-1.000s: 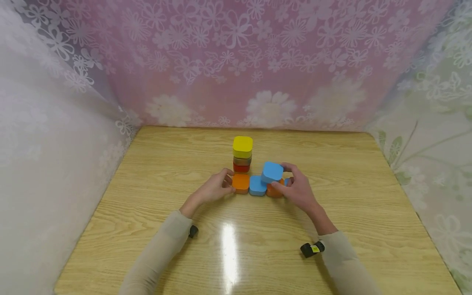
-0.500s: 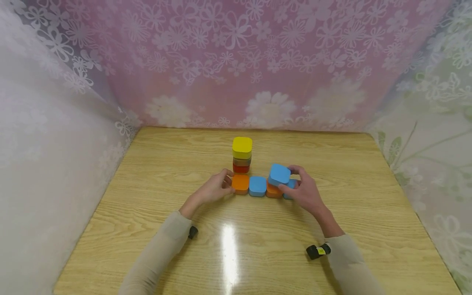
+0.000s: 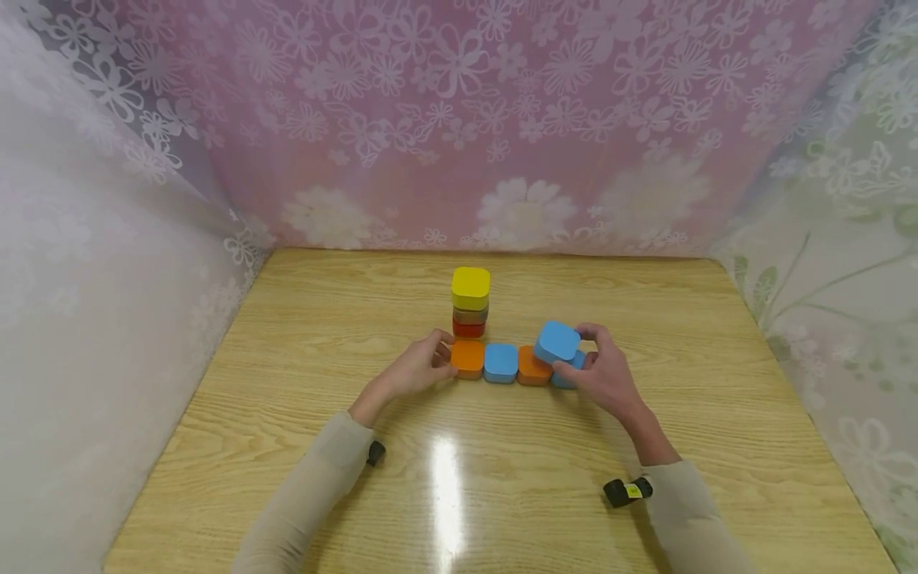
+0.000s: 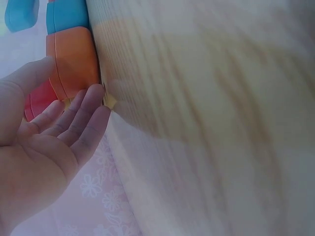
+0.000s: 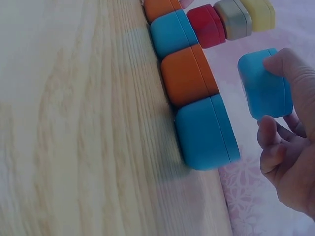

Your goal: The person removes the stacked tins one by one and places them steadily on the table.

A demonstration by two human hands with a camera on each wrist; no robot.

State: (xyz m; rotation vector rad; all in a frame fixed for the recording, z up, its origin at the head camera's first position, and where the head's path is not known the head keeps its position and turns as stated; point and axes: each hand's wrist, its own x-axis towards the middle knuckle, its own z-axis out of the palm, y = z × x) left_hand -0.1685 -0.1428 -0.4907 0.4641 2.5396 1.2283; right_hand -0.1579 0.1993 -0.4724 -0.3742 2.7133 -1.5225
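Observation:
My right hand (image 3: 610,375) pinches a blue rounded block (image 3: 555,343) between thumb and fingers. It is tilted and raised above the right end of a row of blocks. That row alternates, left to right: an orange block (image 3: 468,357), a blue block (image 3: 500,362), another orange block (image 3: 529,370) and an end blue block (image 5: 204,135). At the row's left end my left hand (image 3: 421,363) rests with thumb and fingertips against the first orange block; its fingers look relaxed and nearly straight in the left wrist view. In the right wrist view, a gap shows between held block and row.
Behind the first orange block stands a stack: a red block (image 3: 469,328) at the bottom, a grey block (image 3: 470,316) and a yellow block (image 3: 470,285) on top. The wooden table (image 3: 323,303) meets flowered cloth (image 3: 402,159) at its back and sides.
My right hand has moved right with the blue block, from over the second orange block towards the end blue block, which shows more now. The left hand stays in place.

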